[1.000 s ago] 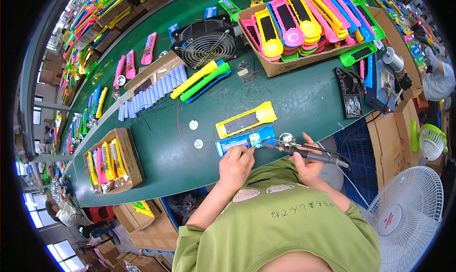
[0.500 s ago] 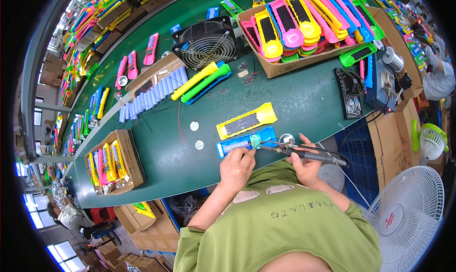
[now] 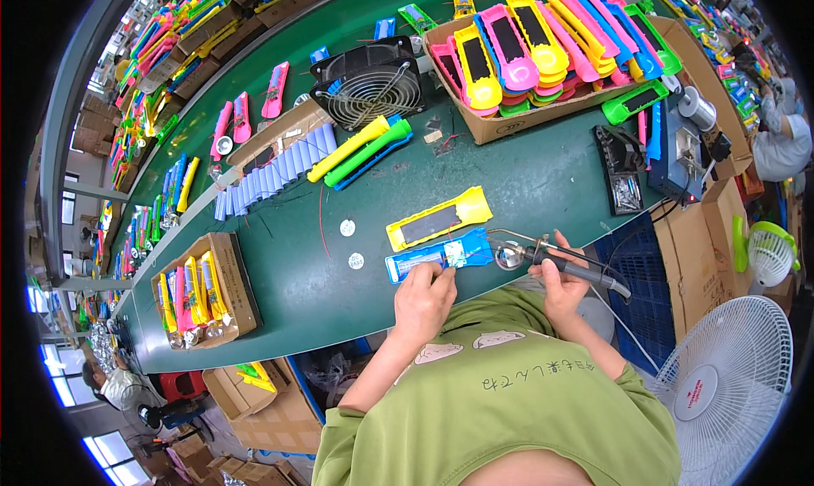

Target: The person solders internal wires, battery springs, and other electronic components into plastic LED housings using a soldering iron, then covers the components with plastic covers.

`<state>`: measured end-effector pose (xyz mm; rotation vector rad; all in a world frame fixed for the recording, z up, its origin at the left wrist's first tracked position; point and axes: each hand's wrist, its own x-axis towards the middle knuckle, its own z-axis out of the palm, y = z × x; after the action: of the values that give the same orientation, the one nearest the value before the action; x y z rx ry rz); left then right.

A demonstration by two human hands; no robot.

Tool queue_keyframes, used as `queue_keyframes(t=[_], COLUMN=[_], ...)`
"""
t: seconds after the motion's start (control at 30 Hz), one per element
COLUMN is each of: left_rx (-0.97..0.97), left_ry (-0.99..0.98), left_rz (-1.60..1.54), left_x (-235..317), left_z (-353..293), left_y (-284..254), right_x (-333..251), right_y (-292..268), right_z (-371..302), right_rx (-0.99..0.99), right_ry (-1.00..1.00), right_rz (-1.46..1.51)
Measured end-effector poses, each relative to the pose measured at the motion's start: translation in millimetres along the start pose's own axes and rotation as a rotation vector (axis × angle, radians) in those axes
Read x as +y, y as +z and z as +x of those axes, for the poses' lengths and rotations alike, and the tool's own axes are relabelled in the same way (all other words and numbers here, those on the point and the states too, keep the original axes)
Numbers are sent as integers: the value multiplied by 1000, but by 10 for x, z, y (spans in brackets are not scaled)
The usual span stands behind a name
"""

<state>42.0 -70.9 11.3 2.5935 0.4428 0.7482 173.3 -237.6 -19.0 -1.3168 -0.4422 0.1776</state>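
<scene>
Left hand (image 3: 426,299): fingers drawn together at the near edge of the blue plastic casing (image 3: 394,270). Cannot tell whether this grip pinches the rim or only steadies it.

Right hand (image 3: 561,284): grip closed round the handle of the soldering iron (image 3: 585,273), which points leftward, its front end near the casing's right end. Contact at the tip too small to make out.

Blue casing lies flat near the front edge of the green table (image 3: 297,265), a battery cell (image 3: 431,258) in its trough, a small circuit board (image 3: 455,253) to the right of the cell. Round silver reflector (image 3: 510,256) just off the casing's right end.

Yellow casing (image 3: 473,206) with dark panel lies just beyond the blue one. Farther back: a row of lavender cells (image 3: 275,174), a black fan (image 3: 370,87), a carton (image 3: 500,130) heaped with coloured casings. Solder spool (image 3: 698,108) beside the soldering station (image 3: 678,151), far right.
</scene>
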Motion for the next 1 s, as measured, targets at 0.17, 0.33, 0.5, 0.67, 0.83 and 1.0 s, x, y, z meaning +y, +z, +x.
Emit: queue_keyframes(t=[0.17, 0.33, 0.5, 0.67, 0.83, 1.0], left_rx=[114, -223, 53, 47, -121, -162], left_ry=[-136, -401, -228, -123, -163, 116], left_rz=[198, 245, 151, -106, -290, -151], left_x=[-284, -765, -667, -437, -597, -674], left_z=[434, 620, 289, -103, 42, 1368], left_y=[-142, -156, -98, -142, -123, -926], right_x=[46, -113, -322, -526, -550, -389], right_y=[-188, -390, -770, -989, -1167, -1580], right_z=[133, 497, 1295, 2297, 3179, 3819], right_rx=[24, 152, 294, 208, 233, 167], right_ry=[-104, -262, -488, -625, -739, -558], right_rz=[-51, -166, -387, -740, -899, -1091])
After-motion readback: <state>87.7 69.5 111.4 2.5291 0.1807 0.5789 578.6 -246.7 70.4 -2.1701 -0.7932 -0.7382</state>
